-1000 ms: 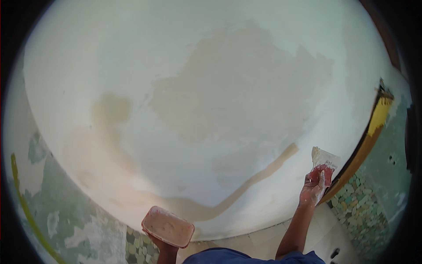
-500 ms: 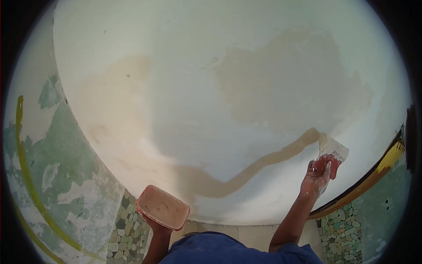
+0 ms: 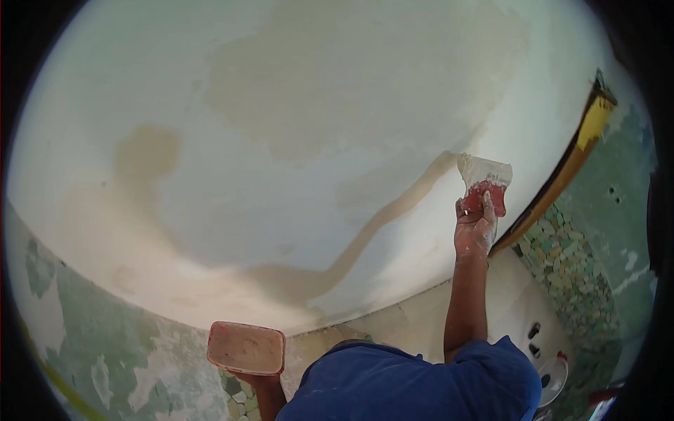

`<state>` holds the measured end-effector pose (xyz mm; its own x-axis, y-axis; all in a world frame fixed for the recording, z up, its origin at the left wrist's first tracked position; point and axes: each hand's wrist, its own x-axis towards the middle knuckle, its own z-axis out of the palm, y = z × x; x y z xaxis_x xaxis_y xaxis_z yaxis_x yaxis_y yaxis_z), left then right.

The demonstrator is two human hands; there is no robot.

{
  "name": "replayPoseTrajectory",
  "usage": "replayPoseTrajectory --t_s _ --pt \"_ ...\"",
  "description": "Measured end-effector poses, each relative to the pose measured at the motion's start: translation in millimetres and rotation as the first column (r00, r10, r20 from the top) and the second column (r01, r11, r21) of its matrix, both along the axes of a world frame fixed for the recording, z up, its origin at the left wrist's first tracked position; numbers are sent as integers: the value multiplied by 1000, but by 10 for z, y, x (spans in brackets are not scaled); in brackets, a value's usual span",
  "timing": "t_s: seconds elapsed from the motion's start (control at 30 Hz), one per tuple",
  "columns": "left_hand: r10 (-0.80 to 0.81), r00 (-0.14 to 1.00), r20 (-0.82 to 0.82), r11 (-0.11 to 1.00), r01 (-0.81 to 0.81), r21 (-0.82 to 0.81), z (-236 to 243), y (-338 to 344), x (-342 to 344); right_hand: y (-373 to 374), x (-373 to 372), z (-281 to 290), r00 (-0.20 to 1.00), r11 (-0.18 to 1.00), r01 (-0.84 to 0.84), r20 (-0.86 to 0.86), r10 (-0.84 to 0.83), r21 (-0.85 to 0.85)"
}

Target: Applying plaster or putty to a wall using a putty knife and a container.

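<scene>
- Right hand [image 3: 474, 228] grips a putty knife [image 3: 484, 184] by its red handle, fingers wrapped tight; the wide blade, caked with white filler, lies flat against the plastered surface [image 3: 337, 140] overhead, at the right end of a thin tan streak [image 3: 379, 221].
- Left hand [image 3: 256, 380] is mostly hidden under a red-rimmed rectangular mortar tray [image 3: 246, 348] that it carries from below; I see only a bit of it and the wrist, so I can't call the finger spread.
- Tray sits low, well apart from the knife, near the lower edge of the white surface; its top looks smeared with pale filler, with no big heap visible.
- Progress, my read: most of the surface is already skimmed white and smooth.
- Left to cover, as I judge it: a big tan patch [image 3: 351, 77] up top, a smaller tan blotch [image 3: 144, 154] at left, a broad darker band along the bottom left, and the curved streak running to the blade.
- Could be damp filler rather than bare spots; I can't tell which.
- So I'd put it past halfway, with patching of the tan zones outstanding.
- Around the edges: a peeling green wall [image 3: 105, 351] at lower left, green mosaic tiles [image 3: 576, 281] at right, and a yellow-and-black strip [image 3: 583, 140] beside the blade side.
- Blue shirt [image 3: 414, 382] fills the lower middle.
</scene>
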<state>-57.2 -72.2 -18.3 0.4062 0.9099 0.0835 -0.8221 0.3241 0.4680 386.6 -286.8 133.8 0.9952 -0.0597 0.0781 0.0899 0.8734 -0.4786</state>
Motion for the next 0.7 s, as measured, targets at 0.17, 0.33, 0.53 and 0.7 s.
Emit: replayPoseTrajectory --t_s 0.17,0.33,0.53,0.7 --pt "-120 992 -40 992 119 -43 -63 253 246 -283 160 -478 984 989 142 -100 -146 -53" --pt "-210 977 -38 975 207 -85 -211 579 465 -284 224 -662 963 963 252 -77 -259 -91" --pt "-342 939 39 935 345 -84 -406 754 529 -302 264 -758 929 933 349 -96 -356 -82" --pt "-364 929 75 929 368 -51 -572 789 479 -148 247 -680 888 881 460 42 -458 -112"
